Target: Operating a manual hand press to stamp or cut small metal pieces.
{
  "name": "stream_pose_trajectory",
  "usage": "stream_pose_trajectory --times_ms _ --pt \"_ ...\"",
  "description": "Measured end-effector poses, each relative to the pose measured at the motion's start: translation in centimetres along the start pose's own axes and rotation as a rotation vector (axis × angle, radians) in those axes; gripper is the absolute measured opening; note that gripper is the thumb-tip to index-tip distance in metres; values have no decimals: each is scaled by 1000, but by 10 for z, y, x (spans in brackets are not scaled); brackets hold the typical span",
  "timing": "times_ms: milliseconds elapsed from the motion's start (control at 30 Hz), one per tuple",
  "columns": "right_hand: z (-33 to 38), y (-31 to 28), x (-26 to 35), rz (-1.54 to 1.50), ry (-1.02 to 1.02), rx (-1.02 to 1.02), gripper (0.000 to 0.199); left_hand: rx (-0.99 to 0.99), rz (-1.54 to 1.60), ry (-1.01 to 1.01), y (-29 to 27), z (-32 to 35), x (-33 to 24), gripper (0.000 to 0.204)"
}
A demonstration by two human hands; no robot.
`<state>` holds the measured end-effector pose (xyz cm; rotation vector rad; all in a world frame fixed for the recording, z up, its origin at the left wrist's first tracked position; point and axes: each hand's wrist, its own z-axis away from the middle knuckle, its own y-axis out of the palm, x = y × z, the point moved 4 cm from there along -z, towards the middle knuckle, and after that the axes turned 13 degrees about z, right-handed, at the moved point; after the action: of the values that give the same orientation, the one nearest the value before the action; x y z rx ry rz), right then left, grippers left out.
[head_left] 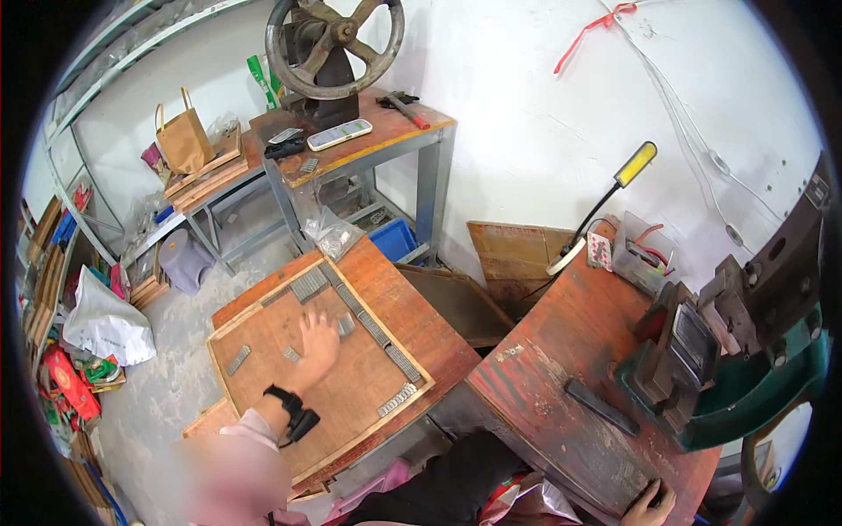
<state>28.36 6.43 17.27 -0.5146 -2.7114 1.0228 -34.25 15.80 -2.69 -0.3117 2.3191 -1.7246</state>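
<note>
My left hand (317,340), with a black strap and device at the wrist, reaches over a shallow wooden tray (351,408). Its fingers are spread, palm down. Close by its thumb side lies a small grey metal block (346,324); whether they touch I cannot tell. A short grey piece (291,354) lies by the heel of the hand, and another grey strip (238,360) sits farther left. Rows of grey metal pieces (375,328) line the tray's right side, with a grouped block (309,285) at the far end. My right hand (651,507) rests at the right table's near edge, fingers apart.
On the right-hand table (544,377) stands a green and dark metal press (702,351). A dark bar (602,407) lies before it, and a lamp (636,164) rises behind. A handwheel machine (338,44) and a phone (340,134) occupy the back bench. A grey stool (184,261) stands left.
</note>
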Motion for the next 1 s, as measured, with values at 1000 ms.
stream_pose_trajectory --times_ms 1000 --pt "2 -28 65 -730 -265 348 72 479 555 1420 -248 78 -400 45"
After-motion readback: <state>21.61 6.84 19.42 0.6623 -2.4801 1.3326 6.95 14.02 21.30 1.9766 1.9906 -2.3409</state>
